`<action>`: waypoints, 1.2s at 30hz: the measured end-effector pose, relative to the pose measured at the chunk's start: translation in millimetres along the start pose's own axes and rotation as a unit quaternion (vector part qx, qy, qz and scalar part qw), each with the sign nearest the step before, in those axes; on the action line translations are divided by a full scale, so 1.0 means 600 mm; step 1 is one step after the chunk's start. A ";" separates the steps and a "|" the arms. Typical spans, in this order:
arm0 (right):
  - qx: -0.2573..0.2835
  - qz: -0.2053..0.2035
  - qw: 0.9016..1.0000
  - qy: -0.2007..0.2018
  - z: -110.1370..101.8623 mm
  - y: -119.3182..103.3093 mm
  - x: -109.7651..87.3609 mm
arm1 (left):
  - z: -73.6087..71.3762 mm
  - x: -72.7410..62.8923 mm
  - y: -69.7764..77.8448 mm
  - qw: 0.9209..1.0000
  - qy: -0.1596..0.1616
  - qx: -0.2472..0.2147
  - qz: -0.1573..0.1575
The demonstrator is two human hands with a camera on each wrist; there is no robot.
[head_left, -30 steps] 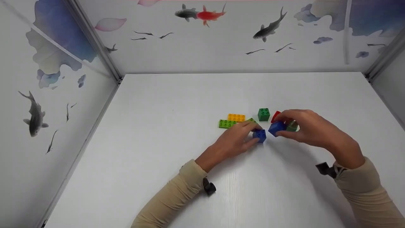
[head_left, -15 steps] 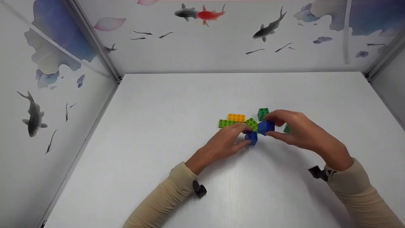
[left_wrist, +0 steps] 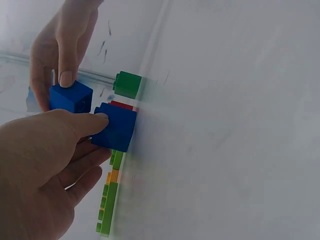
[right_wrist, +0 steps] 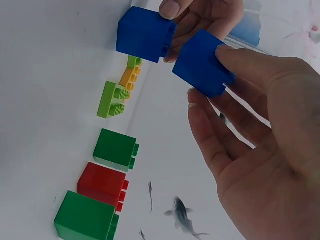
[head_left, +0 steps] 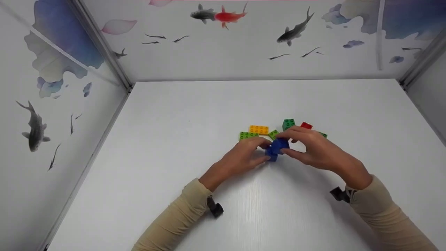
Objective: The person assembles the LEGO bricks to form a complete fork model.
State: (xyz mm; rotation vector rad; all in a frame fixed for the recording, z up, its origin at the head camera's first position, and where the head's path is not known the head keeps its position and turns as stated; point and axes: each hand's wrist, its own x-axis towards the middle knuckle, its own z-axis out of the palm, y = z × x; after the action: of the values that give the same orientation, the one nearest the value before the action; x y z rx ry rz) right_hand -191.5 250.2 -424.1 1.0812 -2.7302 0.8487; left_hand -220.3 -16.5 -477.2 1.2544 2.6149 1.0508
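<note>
My left hand (head_left: pixel 235 155) pinches a blue toy building brick (head_left: pixel 271 157) between thumb and fingers, low over the white table. Another blue brick (head_left: pixel 281 145), tilted, is in the grip of my right hand (head_left: pixel 312 146), raised just above the left one. In the right wrist view, the left hand's brick (right_wrist: pixel 142 35) points its studs toward the right hand's brick (right_wrist: pixel 199 62), and a narrow gap shows between them. From the left wrist, the thumb of the left hand (left_wrist: pixel 45 155) lies along its brick (left_wrist: pixel 117 127).
Behind the hands lie a yellow brick (head_left: pixel 259 130), light green bricks (head_left: pixel 248 135), a dark green brick (head_left: pixel 288 124) and a red brick (head_left: pixel 306 125). Another dark green brick (right_wrist: pixel 85 217) sits beyond the red one. Printed panels wall the white table (head_left: pixel 181 115).
Both hands have moved left with their blue bricks. The right hand has brought its brick close over the left one, uncovering the red brick behind.
</note>
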 end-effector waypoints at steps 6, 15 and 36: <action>0.013 0.004 1.000 0.003 0.011 -0.002 0.001 | 0.000 0.000 -0.004 1.000 -0.004 -0.013 -0.005; 0.011 0.003 1.000 0.026 0.032 -0.002 0.004 | 0.000 -0.001 -0.001 1.000 -0.015 -0.007 -0.025; 0.013 -0.006 0.997 0.074 0.046 -0.004 0.005 | 0.006 -0.004 -0.007 0.999 -0.009 -0.023 -0.030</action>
State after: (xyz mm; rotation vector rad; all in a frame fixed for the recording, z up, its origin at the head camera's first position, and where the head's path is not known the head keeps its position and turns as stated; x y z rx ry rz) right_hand -188.8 232.6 -445.4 0.9966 -2.5954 0.9256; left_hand -220.3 -18.4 -483.3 1.1634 2.5823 1.0794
